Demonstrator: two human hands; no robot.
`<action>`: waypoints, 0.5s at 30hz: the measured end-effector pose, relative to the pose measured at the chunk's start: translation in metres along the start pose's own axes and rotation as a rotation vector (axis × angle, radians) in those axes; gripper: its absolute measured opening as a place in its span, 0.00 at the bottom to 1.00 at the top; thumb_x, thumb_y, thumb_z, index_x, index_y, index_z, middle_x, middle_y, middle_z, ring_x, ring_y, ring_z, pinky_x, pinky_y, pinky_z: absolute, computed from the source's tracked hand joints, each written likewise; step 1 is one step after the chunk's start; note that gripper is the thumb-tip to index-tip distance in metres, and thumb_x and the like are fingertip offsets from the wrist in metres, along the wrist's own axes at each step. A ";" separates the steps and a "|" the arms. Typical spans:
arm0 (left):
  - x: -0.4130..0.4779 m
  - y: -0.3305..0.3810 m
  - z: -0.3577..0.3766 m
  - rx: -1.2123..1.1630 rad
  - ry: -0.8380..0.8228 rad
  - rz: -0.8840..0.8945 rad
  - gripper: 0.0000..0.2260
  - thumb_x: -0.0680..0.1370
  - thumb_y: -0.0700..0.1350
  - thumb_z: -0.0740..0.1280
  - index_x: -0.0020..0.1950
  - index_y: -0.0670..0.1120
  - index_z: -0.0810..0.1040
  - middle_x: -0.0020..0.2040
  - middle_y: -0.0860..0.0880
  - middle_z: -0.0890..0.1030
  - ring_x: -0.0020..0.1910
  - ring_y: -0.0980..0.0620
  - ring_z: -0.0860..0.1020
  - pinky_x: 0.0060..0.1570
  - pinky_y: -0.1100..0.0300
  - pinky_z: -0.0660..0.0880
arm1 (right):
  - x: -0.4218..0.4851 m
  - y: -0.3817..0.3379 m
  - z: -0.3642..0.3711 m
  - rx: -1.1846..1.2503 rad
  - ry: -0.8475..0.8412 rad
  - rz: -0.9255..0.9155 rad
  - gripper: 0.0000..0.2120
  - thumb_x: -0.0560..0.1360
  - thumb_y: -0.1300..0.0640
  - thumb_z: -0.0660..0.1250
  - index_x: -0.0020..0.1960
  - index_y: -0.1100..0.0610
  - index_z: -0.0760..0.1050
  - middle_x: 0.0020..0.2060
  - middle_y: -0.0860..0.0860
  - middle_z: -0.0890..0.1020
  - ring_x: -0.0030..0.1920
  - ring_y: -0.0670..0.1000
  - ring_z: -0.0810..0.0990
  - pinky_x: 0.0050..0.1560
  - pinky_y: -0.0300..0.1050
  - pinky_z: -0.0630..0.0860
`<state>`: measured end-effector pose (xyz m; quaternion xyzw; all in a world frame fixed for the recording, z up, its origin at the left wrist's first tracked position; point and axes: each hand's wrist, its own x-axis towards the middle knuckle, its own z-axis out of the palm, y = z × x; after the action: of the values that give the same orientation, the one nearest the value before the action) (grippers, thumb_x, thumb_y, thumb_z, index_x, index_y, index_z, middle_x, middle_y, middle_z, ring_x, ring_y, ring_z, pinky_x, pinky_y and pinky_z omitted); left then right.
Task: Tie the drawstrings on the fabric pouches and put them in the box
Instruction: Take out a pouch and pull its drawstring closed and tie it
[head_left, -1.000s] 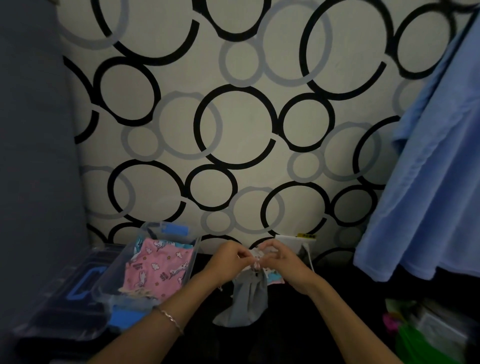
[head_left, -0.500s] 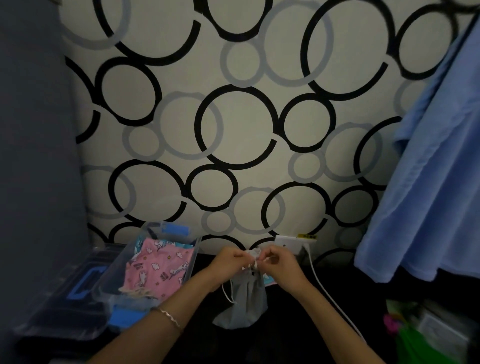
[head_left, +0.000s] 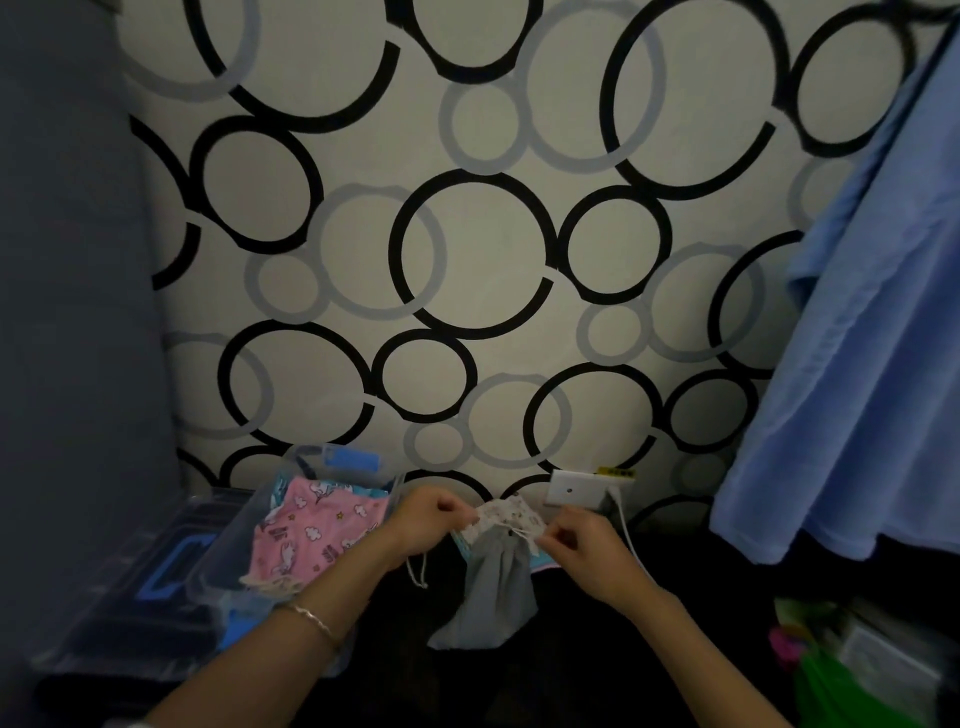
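A grey fabric pouch (head_left: 493, 592) with a pale patterned top hangs between my hands over the dark surface. My left hand (head_left: 431, 525) pinches the drawstring at the pouch's left top corner, and a loop of white cord (head_left: 418, 571) dangles below it. My right hand (head_left: 582, 551) pinches the cord at the right top corner. The pouch's neck is gathered. A clear plastic box (head_left: 228, 551) stands to the left and holds a pink unicorn-print pouch (head_left: 311, 535). Under the grey pouch, a blue-and-pink edge of another pouch (head_left: 540, 560) peeks out.
The box's lid (head_left: 119, 597) with blue clips lies at the far left. A wall socket (head_left: 571, 488) with a white cable sits behind my right hand. Blue cloth (head_left: 857, 364) hangs on the right, and green and pink items (head_left: 831, 670) lie at bottom right.
My hands have pulled apart sideways, drawing the cords outward and tightening the pouch's neck. The cord loop under my left hand has come into view.
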<state>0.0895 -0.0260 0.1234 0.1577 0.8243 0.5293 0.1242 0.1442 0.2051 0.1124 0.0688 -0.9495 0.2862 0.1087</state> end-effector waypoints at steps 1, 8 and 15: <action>0.000 -0.002 -0.001 -0.024 -0.006 -0.022 0.07 0.79 0.44 0.66 0.49 0.44 0.83 0.43 0.51 0.83 0.42 0.58 0.79 0.41 0.67 0.73 | -0.003 0.002 0.001 -0.003 -0.014 0.008 0.08 0.76 0.56 0.70 0.39 0.57 0.78 0.39 0.48 0.79 0.41 0.44 0.78 0.42 0.34 0.74; -0.010 0.003 0.019 -0.338 -0.138 -0.122 0.05 0.83 0.44 0.57 0.51 0.44 0.70 0.54 0.45 0.81 0.46 0.52 0.80 0.37 0.66 0.77 | -0.001 -0.004 0.007 0.206 -0.113 0.097 0.21 0.73 0.44 0.69 0.34 0.61 0.76 0.30 0.53 0.76 0.30 0.46 0.74 0.35 0.44 0.72; -0.005 0.002 0.022 -0.266 -0.139 -0.106 0.06 0.82 0.45 0.58 0.49 0.46 0.73 0.52 0.47 0.81 0.47 0.52 0.81 0.43 0.62 0.77 | 0.017 -0.022 0.008 0.371 -0.188 0.223 0.20 0.73 0.49 0.72 0.28 0.58 0.71 0.25 0.49 0.72 0.28 0.45 0.70 0.33 0.40 0.67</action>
<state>0.1024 -0.0090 0.1166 0.1324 0.7435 0.6144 0.2283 0.1303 0.1807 0.1216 0.0087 -0.8882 0.4585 -0.0269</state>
